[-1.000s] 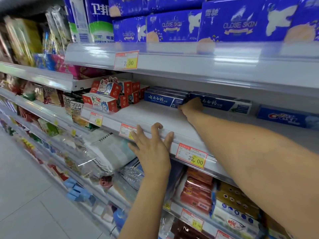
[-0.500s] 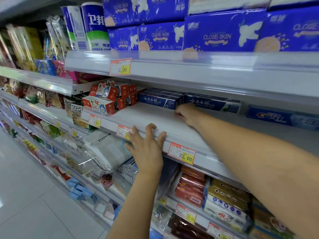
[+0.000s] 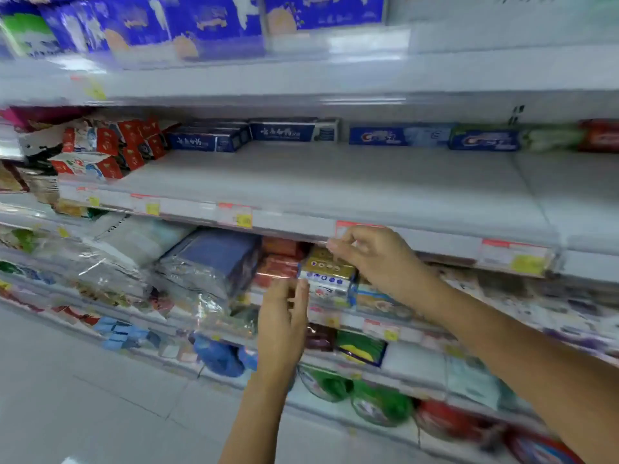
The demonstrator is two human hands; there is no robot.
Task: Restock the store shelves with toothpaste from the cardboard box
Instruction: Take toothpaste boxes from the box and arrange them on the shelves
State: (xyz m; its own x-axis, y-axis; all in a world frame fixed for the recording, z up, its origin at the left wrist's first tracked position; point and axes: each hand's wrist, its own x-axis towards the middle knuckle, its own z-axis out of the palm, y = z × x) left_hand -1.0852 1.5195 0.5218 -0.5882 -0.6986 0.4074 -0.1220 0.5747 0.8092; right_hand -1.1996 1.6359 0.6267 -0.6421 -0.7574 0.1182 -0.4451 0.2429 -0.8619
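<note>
Pulled both hands off the toothpaste shelf (image 3: pixel 335 182) since a second ago. Dropped the right hand (image 3: pixel 371 259) from the back row down to the front lip, right at the price rail (image 3: pixel 288 224), fingers loosely curled with nothing in them; too blurry to say whether touching the rail or just short of it. Lowered the left hand (image 3: pixel 283 319) off that same lip too, now held up in front of the gold-and-white boxes (image 3: pixel 330 272) one tier down, fingers straight and close together, gripping nothing. Still got the toothpaste lined up along the back wall: dark blue boxes (image 3: pixel 207 140) toward the left, Crest boxes (image 3: pixel 398 135) further right, red-and-white kids' boxes (image 3: pixel 90 152) stacked at the far left end, nearer the front edge. Loads of bare shelf between that back row and the lip, wide open across most of the width. Capped overhead by the upper shelf (image 3: pixel 301 78), packed with blue tissue packs (image 3: pixel 207 18). Can't read the small print, all smeared.
</note>
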